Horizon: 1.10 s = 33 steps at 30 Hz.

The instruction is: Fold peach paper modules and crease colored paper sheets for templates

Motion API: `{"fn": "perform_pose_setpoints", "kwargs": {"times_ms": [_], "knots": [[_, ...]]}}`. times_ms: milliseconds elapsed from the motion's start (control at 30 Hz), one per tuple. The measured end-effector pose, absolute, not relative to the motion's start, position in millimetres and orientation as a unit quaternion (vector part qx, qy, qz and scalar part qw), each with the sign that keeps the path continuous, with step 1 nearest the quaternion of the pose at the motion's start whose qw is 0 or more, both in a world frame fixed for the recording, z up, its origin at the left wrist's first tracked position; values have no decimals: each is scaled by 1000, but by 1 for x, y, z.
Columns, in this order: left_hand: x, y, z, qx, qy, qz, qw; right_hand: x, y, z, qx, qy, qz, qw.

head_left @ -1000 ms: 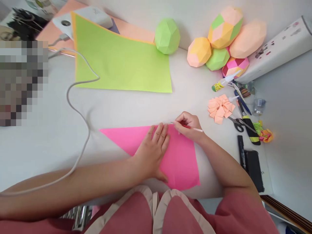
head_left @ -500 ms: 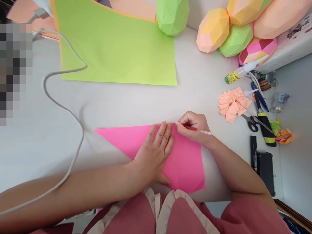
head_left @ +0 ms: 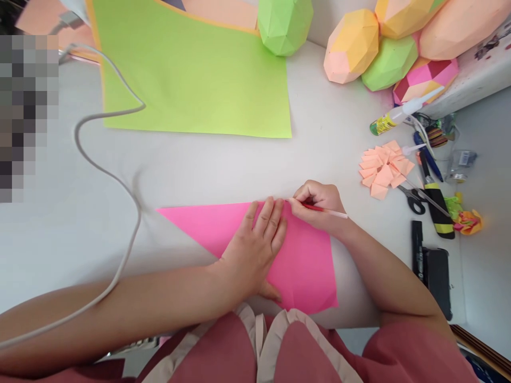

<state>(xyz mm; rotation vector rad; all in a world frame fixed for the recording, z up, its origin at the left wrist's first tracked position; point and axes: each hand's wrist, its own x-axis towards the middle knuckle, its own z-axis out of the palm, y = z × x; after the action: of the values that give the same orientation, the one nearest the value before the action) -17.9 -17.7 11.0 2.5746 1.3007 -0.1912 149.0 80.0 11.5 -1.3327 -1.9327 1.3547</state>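
Observation:
A pink sheet of paper (head_left: 303, 260) lies on the white table in front of me. My left hand (head_left: 255, 250) lies flat on it, fingers stretched out and together, pressing it down. My right hand (head_left: 319, 202) is closed around a red pen (head_left: 327, 211), its tip touching the paper's top edge just beside my left fingertips.
A large green sheet (head_left: 191, 69) lies at the back, a white cable (head_left: 123, 186) curves across the left. Several paper polyhedra (head_left: 351, 45) sit at back right. Peach paper pieces (head_left: 381, 170), a glue bottle (head_left: 399, 117), scissors (head_left: 415, 199), pens and a black case (head_left: 433, 271) lie to the right.
The view has shifted down and closer over the last second. Both hands stay almost in place on the pink paper, the pen tip at its top edge.

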Motion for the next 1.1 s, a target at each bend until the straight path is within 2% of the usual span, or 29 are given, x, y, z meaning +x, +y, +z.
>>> {"fn": "perform_pose_setpoints", "kwargs": {"times_ms": [467, 733, 933, 1100], "knots": [[-17, -18, 12, 885, 445, -69, 122, 149, 80, 11, -475, -692, 497, 220], [-25, -8, 7, 886, 441, -59, 132, 149, 90, 0, -472, -639, 486, 363], [-43, 12, 8, 898, 422, 0, 122, 141, 107, -4, -449, -653, 465, 395], [-40, -6, 22, 911, 392, -31, 126, 140, 110, -7, -441, -663, 457, 397]]}}
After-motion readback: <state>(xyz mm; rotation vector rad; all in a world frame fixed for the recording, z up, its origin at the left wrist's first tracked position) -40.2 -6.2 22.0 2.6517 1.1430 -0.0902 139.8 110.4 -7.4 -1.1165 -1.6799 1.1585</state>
